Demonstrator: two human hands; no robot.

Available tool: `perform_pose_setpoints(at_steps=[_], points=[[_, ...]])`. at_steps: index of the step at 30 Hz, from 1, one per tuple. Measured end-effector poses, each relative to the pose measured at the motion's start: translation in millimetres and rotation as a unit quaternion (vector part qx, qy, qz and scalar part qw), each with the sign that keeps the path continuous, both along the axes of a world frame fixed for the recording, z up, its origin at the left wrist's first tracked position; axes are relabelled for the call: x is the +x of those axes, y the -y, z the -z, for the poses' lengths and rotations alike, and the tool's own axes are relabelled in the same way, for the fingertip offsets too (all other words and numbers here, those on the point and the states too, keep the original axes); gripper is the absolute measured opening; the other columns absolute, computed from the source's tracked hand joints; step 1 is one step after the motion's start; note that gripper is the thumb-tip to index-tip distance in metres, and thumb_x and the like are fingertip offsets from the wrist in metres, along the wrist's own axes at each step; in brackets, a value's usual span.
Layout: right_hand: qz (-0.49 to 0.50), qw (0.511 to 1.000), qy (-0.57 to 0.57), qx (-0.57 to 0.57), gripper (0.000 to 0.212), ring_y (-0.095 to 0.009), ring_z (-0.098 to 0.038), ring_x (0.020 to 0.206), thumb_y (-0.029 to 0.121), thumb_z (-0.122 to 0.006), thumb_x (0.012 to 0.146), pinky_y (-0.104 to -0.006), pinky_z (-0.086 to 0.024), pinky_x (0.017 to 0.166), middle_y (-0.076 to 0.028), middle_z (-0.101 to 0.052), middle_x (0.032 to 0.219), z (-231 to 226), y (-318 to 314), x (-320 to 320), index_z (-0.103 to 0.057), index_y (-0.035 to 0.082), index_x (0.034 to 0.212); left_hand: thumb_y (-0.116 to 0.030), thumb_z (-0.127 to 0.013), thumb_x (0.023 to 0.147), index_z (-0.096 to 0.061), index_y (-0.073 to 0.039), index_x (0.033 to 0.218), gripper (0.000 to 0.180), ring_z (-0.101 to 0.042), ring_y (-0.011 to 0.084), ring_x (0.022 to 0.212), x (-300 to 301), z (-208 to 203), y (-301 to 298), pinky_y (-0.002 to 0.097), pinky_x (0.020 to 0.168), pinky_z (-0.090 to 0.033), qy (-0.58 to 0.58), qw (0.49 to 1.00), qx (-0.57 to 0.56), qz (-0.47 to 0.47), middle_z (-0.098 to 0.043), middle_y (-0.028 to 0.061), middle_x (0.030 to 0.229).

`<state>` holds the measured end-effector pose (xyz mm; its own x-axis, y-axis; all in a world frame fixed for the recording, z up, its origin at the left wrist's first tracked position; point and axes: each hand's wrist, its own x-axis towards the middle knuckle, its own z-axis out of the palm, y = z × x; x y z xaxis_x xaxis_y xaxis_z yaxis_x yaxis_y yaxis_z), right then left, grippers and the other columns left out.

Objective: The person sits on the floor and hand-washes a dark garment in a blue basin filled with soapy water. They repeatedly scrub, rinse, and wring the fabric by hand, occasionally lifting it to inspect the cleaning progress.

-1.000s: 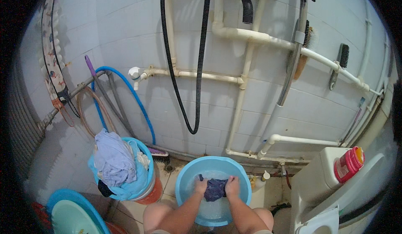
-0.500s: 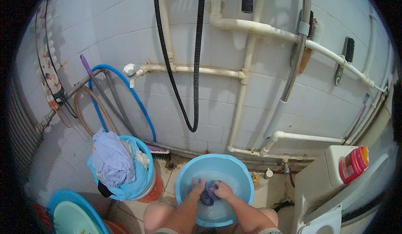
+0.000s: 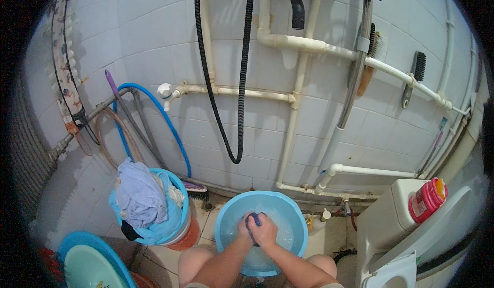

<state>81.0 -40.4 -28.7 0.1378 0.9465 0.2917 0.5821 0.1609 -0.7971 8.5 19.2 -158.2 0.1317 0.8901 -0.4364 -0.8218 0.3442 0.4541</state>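
Note:
A light blue basin (image 3: 290, 216) with sudsy water stands on the floor between my knees. Over its middle, my left hand (image 3: 244, 226) and my right hand (image 3: 264, 230) are pressed together, closed around a small dark purple-blue cloth (image 3: 254, 217). Most of the cloth is hidden by my fingers, so I cannot tell what kind of garment it is. Both forearms reach in from the lower edge.
At left, a bucket (image 3: 186, 221) bears a blue tub heaped with laundry (image 3: 139, 193); nested basins (image 3: 90, 267) sit nearer. A pump bottle (image 3: 322, 218) and a toilet (image 3: 378, 216) stand at right. Pipes and a hanging black hose (image 3: 242, 82) line the tiled wall.
My hands have come together and gathered the dark cloth between them; before, they were apart with the cloth spread in the water. The view has shifted slightly.

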Motion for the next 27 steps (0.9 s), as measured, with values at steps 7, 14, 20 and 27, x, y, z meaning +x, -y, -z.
perform_pose_setpoints(at_steps=[7, 14, 20, 27], points=[[0.050, 0.987, 0.075, -0.130, 0.042, -0.038, -0.057, 0.084, 0.046, -0.048, 0.083, -0.0455, -0.043, 0.073, -0.020, -0.060, 0.088, 66, -29, 43, -0.060, 0.007, 0.094, -0.024, -0.058, 0.078, -0.052, 0.001, 0.107, 0.039, -0.058, 0.0245, 0.083, 13, -26, 17, 0.0357, 0.071, -0.047, -0.315, 0.942, 0.006, 0.117, -0.057, 0.0124, 0.094], [0.036, 0.941, 0.221, -0.254, 0.057, -0.041, -0.045, 0.106, 0.039, -0.051, 0.083, -0.0445, -0.042, 0.085, -0.019, -0.033, 0.130, 115, -32, 62, -0.035, 0.012, 0.131, -0.025, -0.063, 0.075, -0.037, -0.007, 0.128, 0.062, -0.043, 0.0366, 0.110, -23, 11, 3, 0.0431, 0.095, -0.036, -0.718, 0.669, -0.087, 0.171, -0.036, 0.0180, 0.126], [-0.103, 0.889, 0.333, -0.296, 0.051, -0.038, -0.047, 0.108, 0.027, -0.059, 0.077, -0.0427, -0.041, 0.090, -0.017, -0.039, 0.129, 211, -33, 67, -0.045, 0.016, 0.125, -0.040, -0.044, 0.085, -0.018, -0.020, 0.141, 0.064, -0.016, 0.0415, 0.130, -36, -10, 34, 0.0521, 0.102, -0.023, -0.764, 0.394, 0.027, 0.510, 0.003, 0.0145, 0.146], [-0.157, 0.936, 0.121, -0.292, 0.044, -0.030, -0.058, 0.096, 0.038, -0.064, 0.074, -0.0374, -0.044, 0.083, -0.017, -0.061, 0.100, 118, -34, 48, -0.058, 0.008, 0.105, -0.043, -0.042, 0.087, -0.026, -0.013, 0.137, 0.060, -0.029, 0.0366, 0.125, -36, 42, 11, 0.0503, 0.099, -0.029, -0.672, 0.653, -0.058, 0.345, -0.025, 0.0203, 0.137]])
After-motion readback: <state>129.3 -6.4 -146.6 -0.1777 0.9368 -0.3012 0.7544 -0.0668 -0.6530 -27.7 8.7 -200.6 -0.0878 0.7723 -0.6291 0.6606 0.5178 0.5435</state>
